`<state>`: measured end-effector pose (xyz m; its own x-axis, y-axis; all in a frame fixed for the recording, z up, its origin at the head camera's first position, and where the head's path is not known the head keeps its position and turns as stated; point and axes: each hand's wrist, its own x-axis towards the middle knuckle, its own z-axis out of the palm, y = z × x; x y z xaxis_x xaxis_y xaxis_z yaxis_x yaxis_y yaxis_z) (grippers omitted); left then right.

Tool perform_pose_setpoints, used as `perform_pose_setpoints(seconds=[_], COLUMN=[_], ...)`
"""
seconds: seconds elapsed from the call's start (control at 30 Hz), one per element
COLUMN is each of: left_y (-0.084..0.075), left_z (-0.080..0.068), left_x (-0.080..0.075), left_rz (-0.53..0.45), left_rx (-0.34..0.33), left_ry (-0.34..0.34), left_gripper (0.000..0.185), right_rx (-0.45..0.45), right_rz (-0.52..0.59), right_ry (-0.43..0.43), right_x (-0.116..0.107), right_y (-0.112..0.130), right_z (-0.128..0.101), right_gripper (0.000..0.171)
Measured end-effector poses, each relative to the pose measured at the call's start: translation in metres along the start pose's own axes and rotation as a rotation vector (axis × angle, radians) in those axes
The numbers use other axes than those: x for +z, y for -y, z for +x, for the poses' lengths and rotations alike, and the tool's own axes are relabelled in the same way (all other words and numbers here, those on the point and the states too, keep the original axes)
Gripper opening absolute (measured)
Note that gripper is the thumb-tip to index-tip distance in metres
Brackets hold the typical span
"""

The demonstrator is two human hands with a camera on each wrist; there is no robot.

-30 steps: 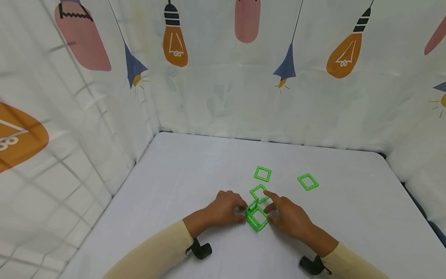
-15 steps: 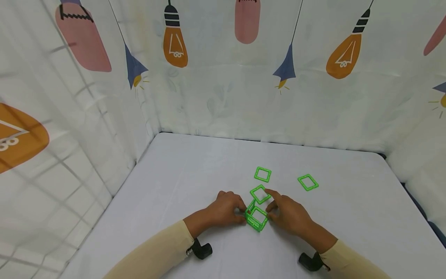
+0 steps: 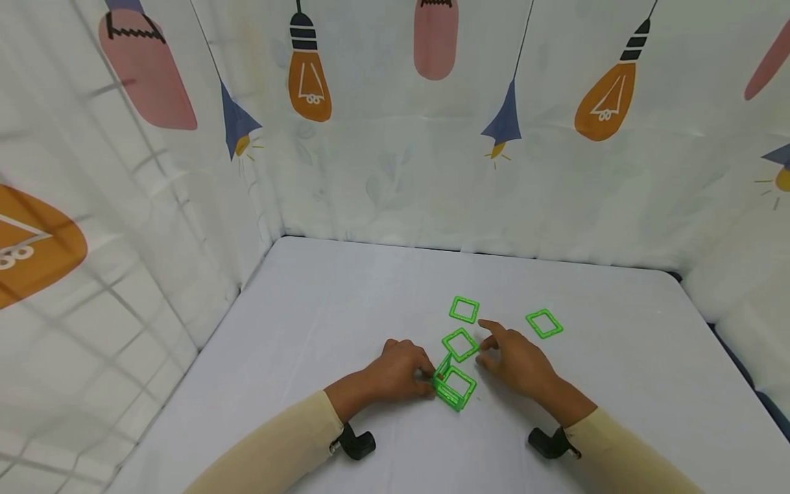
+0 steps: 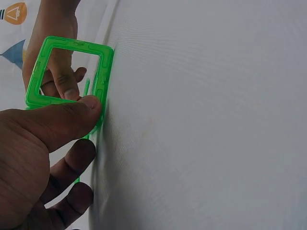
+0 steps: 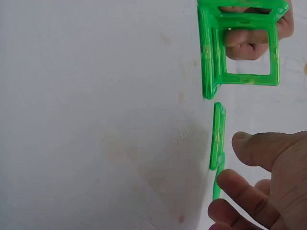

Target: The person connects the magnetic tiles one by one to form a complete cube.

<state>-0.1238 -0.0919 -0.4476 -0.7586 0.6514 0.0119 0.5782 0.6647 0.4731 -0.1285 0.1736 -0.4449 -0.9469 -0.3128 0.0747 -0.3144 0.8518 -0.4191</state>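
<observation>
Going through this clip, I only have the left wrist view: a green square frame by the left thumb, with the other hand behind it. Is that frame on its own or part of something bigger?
Observer: Part of something bigger. The right wrist view shows the left hand at a structure of green squares joined at angles.
Operator: Are there loose squares as well? I get only green slivers past the thumb.
Observer: Three, in the head view: a far square, a middle square close to the structure, and an outlying square off to the right.
</observation>
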Motion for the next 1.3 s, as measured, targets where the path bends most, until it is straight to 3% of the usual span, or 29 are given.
perform_pose_setpoints(seconds=[0.53,1.0,1.3], left_y=[0.002,0.002,0.002], left_z=[0.0,0.0,0.0], left_x=[0.002,0.002,0.002], left_rz=[-0.005,0.0,-0.005], left_rx=[-0.002,-0.002,-0.008], left_ry=[0.01,0.01,0.014], left_gripper=[0.023,0.023,0.023], right_rx=[0.175,0.195,0.147], right_rz=[-0.031,-0.066,-0.114], right_ry=[0.02,0.043,0.03], right_x=[0.013,0.014,0.01], right_y=[0.009,0.015,0.009], right_z=[0.02,0.024,0.024], right_gripper=[0.085,0.08,0.064])
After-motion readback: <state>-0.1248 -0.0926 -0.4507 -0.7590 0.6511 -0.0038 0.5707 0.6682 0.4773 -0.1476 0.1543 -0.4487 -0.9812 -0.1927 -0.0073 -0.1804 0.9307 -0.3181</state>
